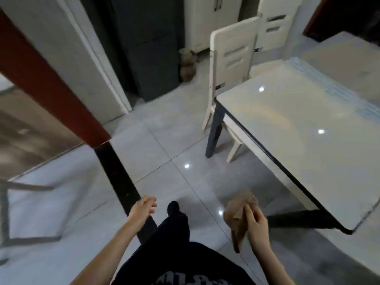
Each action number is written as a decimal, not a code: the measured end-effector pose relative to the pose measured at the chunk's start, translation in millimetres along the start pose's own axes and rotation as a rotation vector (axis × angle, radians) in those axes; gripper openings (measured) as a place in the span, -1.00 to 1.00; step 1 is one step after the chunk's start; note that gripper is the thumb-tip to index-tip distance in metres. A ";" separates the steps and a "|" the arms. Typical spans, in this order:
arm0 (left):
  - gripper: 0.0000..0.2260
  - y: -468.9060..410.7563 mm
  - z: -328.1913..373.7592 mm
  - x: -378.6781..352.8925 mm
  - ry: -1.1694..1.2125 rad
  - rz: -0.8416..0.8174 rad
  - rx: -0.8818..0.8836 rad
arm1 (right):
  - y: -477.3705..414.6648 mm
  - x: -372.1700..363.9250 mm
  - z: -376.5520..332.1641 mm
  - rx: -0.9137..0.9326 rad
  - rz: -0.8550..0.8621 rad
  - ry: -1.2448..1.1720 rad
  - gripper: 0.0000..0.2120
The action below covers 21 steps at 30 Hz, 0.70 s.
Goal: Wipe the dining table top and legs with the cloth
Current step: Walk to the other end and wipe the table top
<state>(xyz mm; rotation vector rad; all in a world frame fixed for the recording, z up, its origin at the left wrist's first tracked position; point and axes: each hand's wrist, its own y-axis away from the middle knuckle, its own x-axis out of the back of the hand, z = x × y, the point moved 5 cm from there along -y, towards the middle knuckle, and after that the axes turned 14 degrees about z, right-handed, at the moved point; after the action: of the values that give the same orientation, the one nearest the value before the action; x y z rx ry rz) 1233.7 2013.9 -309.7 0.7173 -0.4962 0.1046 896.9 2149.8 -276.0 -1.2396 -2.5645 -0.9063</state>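
Observation:
The dining table (304, 145) stands at the right, with a glossy pale top, a black rim and dark legs; one leg (214, 132) shows at its far left corner. My right hand (256, 225) is shut on a crumpled brown cloth (238, 210), held over the floor, left of the table's near corner and apart from it. My left hand (143, 209) hangs free at the lower middle, fingers loosely apart, holding nothing. The whole view is motion-blurred.
Two cream chairs (232, 58) stand at the table's far end. A dark cabinet (148, 44) and a brown vase (187, 64) are at the back. A red door frame (51, 85) runs down the left. My dark-clothed leg and foot (173, 208) are on the tiled floor.

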 end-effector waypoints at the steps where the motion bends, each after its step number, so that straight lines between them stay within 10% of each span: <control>1: -0.85 -6.5 -13.3 21.0 0.023 0.049 0.034 | -0.9 -18.4 -12.3 0.016 -0.029 0.024 -0.82; 10: -0.78 -80.8 -68.0 151.7 0.307 0.371 0.210 | -29.1 -218.4 -110.3 0.170 -0.237 0.152 -0.79; 21: -0.79 -253.4 95.6 186.3 0.259 0.245 0.129 | -128.9 -300.6 -204.1 0.115 -0.009 0.147 -0.73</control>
<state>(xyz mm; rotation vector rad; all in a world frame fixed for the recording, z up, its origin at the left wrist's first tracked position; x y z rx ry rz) 1424.8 1746.5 -313.7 0.7544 -0.3290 0.4570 969.7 1771.3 -284.5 -1.0885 -2.4705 -0.8064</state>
